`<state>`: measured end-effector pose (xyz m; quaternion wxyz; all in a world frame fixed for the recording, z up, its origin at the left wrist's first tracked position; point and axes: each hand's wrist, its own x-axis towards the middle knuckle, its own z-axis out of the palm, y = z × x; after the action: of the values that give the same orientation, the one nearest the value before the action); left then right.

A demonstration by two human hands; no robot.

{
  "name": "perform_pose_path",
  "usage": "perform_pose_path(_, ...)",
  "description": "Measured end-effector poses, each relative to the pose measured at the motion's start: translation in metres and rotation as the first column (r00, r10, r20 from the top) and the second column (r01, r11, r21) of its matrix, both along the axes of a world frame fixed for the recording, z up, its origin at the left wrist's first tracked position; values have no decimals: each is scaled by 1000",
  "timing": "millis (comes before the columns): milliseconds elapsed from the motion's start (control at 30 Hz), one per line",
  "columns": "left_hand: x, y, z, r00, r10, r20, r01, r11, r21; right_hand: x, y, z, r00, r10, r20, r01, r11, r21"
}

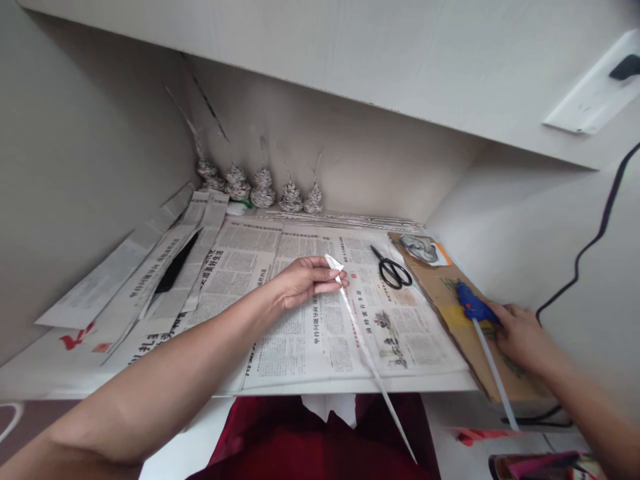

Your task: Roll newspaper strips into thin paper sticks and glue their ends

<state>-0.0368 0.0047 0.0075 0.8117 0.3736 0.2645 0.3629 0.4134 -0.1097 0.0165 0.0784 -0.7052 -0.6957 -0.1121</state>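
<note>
Left hand (309, 280): your fingers were pinched shut on the folded tip of a paper stick (367, 360), which slanted past the worktop's (40, 373) near edge.
Right hand (523, 337): your fingers curled round the glue gun (473, 303), above the cardboard (473, 353).
Scissors (381, 261): lay on newspaper (280, 347) between your hands.

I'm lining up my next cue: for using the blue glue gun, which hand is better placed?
Probably the right hand: its fingers are on the blue glue gun. The left hand is farther off and pinches the upper end of the white paper strip.
</note>
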Motion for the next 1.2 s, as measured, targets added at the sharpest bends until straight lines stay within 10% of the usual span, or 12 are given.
perform_pose_path(167, 0, 2, -3, 1000, -23, 10, 23, 1000, 2, -49, -7, 17, 994, -49, 97, 46, 998, 30)
perform_pose_path(267, 0, 0, -4, 999, -40, 17, 40, 999, 14, -134, -13, 24, 969, 100, -225, -98, 995, 21)
perform_pose_path(467, 1, -3, -2, 998, -61, 25, 60, 997, 40, -273, -2, -4, 317, -101, -943, -411, 882, -232)
perform_pose_path(833, -1, -2, 0, 996, -91, 14, 91, 996, 4, -270, 4, -22, -315, -436, -843, -507, 828, -238)
perform_pose_path(967, -1, -3, -3, 992, -127, 20, 127, 992, 24, -266, 3, -24, -373, -502, -780, -576, 784, -229)
perform_pose_path(1200, 0, -3, -4, 992, -123, 14, 123, 992, 38, -269, 1, -25, -187, -395, -899, -520, 816, -251)
